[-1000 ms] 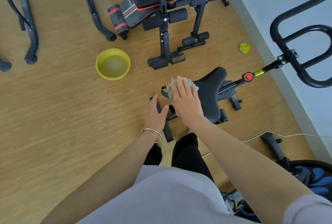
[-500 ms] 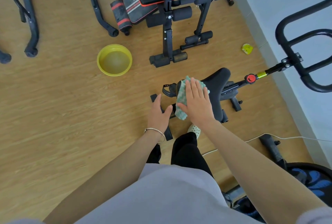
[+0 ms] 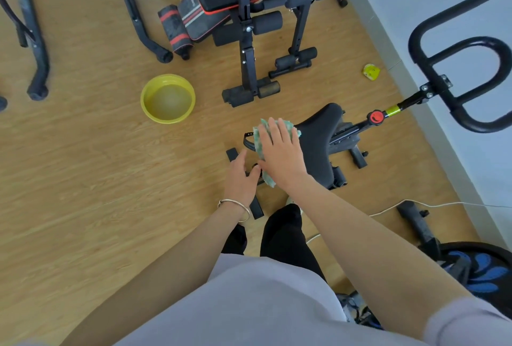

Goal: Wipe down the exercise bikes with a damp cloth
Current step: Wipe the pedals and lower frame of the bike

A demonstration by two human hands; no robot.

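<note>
Nearby, a yellow basin (image 3: 168, 98) of water stands on the wood floor (image 3: 83, 165), left of the black bike saddle (image 3: 318, 137). The right hand (image 3: 281, 155), fingers flat and extended, presses the pale green cloth (image 3: 260, 142) onto the saddle's rear. The left hand (image 3: 240, 179) is open beside it.

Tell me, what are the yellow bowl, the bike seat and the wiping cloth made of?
The yellow bowl looks like smooth plastic: even colour, slight shine. The bike seat seems matte black padding, perhaps vinyl. The cloth looks like soft woven fabric: it crumples.
</note>
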